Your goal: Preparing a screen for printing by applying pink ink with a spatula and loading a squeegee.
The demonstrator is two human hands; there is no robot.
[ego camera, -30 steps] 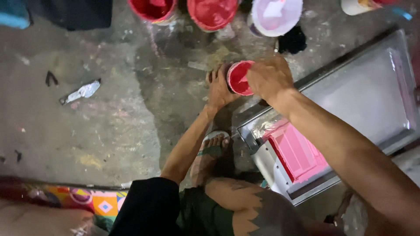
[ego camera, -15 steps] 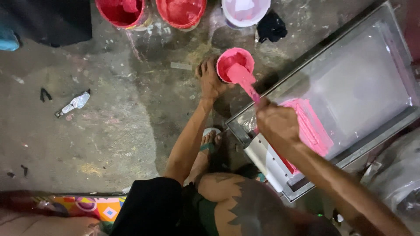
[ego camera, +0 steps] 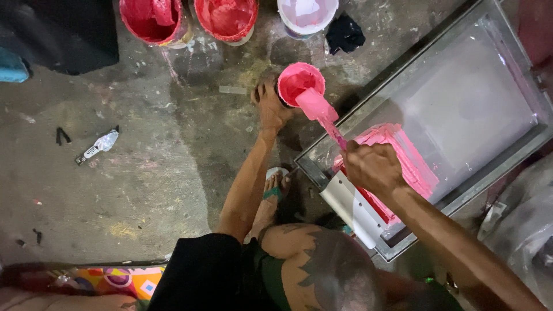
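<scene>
The left hand (ego camera: 271,109) holds a small pink paint cup (ego camera: 299,83) on the concrete floor (ego camera: 144,173). The right hand (ego camera: 373,167) is closed around a paint-covered scraper (ego camera: 322,112), whose blade reaches from the cup toward the metal-framed screen (ego camera: 461,109) beside it, where pink paint (ego camera: 412,158) lies.

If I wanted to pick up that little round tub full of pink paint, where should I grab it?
Grip the small round tub of pink paint around its outer wall, coming in from the side, as the left hand does now. Its top is open and brimming with paint, and the pink-coated spatula in the right hand sticks out toward the metal-framed screen, so that side is probably messier.
</scene>
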